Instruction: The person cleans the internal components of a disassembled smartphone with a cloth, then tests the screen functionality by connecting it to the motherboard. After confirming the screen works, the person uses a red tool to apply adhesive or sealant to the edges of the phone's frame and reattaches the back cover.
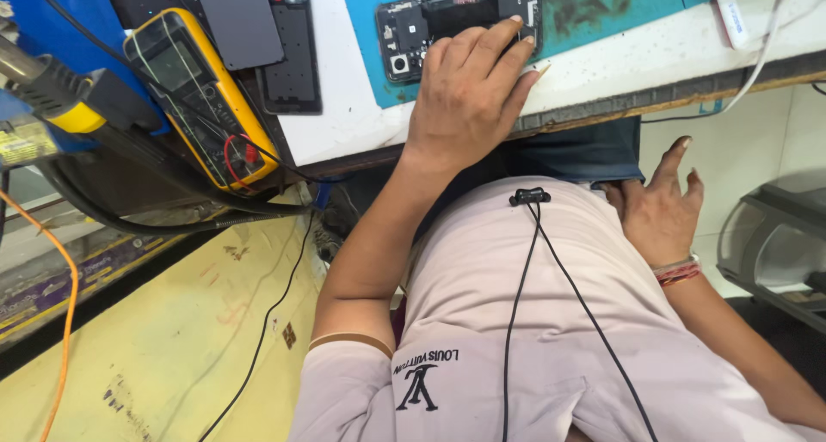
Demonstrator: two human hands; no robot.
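Observation:
An opened black phone with its back off lies on a teal mat at the white bench's front edge. My left hand lies palm down over the phone's lower right part. Its fingers are together on the phone's inner frame, holding it in place, and the thumb is hidden. My right hand rests below the bench on my dark trouser leg, fingers spread, holding nothing, with a red thread band at the wrist. A black clip microphone and its cable hang on my pale shirt.
A yellow multimeter with red and black leads leans at the bench's left. Beside it lie a grey phone back panel and a black frame. A yellow-handled tool is far left, and a grey machine is far right. An orange cable crosses the yellowish floor.

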